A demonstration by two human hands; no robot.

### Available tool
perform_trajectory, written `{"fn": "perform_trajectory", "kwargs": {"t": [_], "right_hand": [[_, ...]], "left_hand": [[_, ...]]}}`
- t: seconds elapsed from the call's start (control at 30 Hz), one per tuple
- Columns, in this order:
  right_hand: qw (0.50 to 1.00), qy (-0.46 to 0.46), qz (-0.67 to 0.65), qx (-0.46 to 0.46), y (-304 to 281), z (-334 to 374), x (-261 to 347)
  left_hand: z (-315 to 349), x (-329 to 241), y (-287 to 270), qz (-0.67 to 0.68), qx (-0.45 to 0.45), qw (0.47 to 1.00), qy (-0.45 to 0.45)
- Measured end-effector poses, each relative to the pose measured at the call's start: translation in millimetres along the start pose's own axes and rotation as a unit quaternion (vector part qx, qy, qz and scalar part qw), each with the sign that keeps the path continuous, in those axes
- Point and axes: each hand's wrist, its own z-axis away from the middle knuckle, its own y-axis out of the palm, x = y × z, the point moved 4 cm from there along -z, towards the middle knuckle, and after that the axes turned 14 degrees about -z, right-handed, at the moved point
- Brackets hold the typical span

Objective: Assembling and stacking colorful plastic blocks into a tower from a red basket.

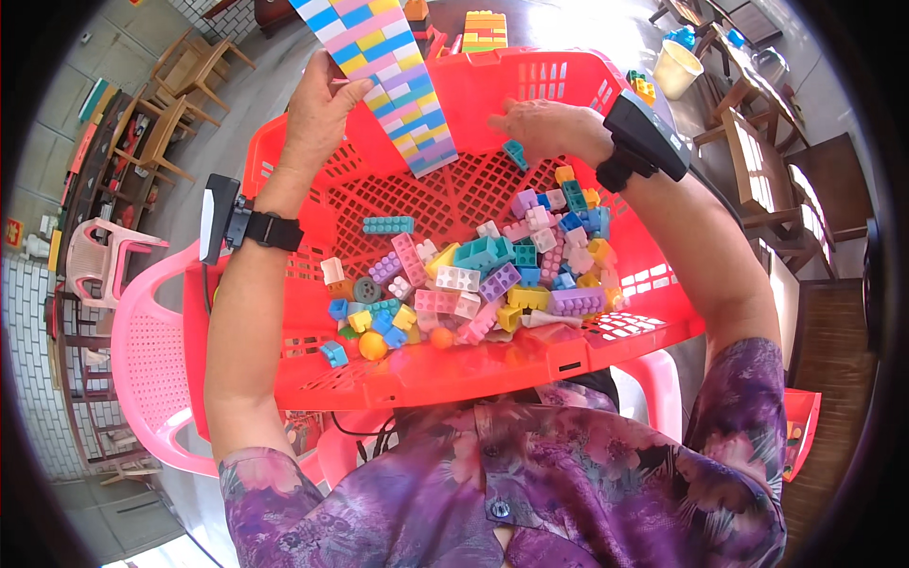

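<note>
My left hand (320,106) is closed on the left edge of a tall panel of toy bricks (390,80), stacked in pink, blue, yellow, white and lilac. The panel leans over the far side of a red plastic basket (454,374), its lower end inside. My right hand (551,129) is above the basket's far right part, fingers curled. A teal toy brick (515,154) shows just under these fingers, seemingly gripped by them; the fingertips are partly hidden. Loose toy bricks (457,278) in many colours lie heaped in the basket's near and right part.
A pink plastic chair (151,364) stands by the basket's left side. Beyond the basket is a yellow and orange block stack (484,30). Wooden chairs (748,161) and a cream bucket (677,66) are at the right. More wooden chairs (161,128) stand at the far left.
</note>
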Motion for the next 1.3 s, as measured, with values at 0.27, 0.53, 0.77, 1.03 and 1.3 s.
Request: {"fn": "perform_trajectory", "kwargs": {"t": [0.27,0.53,0.77,1.03,1.3], "right_hand": [[0.941,0.059,0.059,0.327,41.6,11.2,24.9],[0.938,0.049,0.060,0.338,52.6,4.6,17.7],[0.965,-0.021,-0.037,0.258,44.8,-4.7,17.6],[0.863,-0.046,-0.499,0.059,-31.7,14.9,35.1],[0.478,-0.146,-0.861,-0.094,-68.2,28.6,23.6]], "left_hand": [[0.8,-0.7,-1.6,-0.017,-0.001,0.999,0.028],[0.2,1.2,1.5,-0.004,-0.002,1.000,0.028],[-6.2,3.7,-1.4,-0.024,0.001,0.999,0.034],[3.4,4.5,3.3,-0.034,-0.044,0.997,0.059],[6.1,-5.1,1.5,0.018,-0.027,0.999,0.022]]}}
